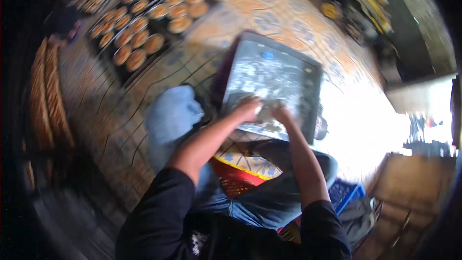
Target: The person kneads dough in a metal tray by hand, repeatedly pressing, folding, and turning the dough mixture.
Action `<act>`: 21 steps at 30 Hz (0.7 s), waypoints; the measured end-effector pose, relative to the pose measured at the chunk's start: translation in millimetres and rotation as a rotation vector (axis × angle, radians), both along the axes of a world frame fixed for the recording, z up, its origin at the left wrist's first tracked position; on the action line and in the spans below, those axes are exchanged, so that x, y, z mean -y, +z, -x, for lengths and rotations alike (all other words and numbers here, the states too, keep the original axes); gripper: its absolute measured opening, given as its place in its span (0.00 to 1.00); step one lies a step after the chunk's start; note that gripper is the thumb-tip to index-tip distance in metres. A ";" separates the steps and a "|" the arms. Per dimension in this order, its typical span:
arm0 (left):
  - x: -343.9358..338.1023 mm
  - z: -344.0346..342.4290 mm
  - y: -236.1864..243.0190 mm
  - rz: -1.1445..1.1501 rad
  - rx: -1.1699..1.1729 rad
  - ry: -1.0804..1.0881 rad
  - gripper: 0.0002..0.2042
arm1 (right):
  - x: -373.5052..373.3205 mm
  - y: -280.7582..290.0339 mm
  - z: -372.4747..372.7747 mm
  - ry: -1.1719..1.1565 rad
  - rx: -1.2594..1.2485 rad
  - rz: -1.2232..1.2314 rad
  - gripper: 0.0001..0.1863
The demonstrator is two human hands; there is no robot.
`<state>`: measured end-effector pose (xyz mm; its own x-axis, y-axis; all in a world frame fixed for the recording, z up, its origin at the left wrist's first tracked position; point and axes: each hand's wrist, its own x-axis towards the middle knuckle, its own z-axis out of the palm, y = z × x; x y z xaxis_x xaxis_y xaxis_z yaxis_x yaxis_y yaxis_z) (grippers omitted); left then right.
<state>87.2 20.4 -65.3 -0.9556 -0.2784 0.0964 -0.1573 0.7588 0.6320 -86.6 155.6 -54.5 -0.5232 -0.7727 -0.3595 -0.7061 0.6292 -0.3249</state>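
A dark, shallow tray [269,72] sits in front of me, dusted with white powder and bearing a small blue patch near its far edge. Both hands are low on it: my left hand [249,107] at the near left half, my right hand [280,111] a little to the right. Their fingers are bent down toward the powdered surface and smeared by blur, so I cannot make out what, if anything, they hold. My jeans-clad legs are folded under and beside the tray.
Dark pans [118,70] of several round browned items lie on the tiled floor [178,67]. Long browned items [54,96] and a partly seen person [62,25] are at left. A red crate [231,178], a blue crate [346,195] and dark yellow-marked equipment [365,7] surround me.
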 end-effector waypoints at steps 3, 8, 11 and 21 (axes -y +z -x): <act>-4.0 8.7 37.4 0.065 0.239 -0.081 0.44 | -10.3 17.9 3.6 -0.070 0.071 0.012 0.28; 16.3 21.6 41.5 0.017 0.080 -0.146 0.37 | -22.1 19.7 27.0 -0.062 -0.082 0.303 0.24; 32.5 37.3 29.7 0.122 -0.059 0.029 0.40 | -38.3 8.4 48.7 -0.027 -0.253 0.554 0.26; 38.2 86.6 2.6 0.070 0.192 -0.055 0.47 | -14.7 -15.5 130.8 -0.231 -0.417 0.470 0.39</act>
<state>0.6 -17.8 -62.7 -0.9720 -0.2238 -0.0714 -0.2263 0.8108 0.5397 -217.5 170.3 -70.0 -0.7163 -0.6492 0.2559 -0.6959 0.6375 -0.3306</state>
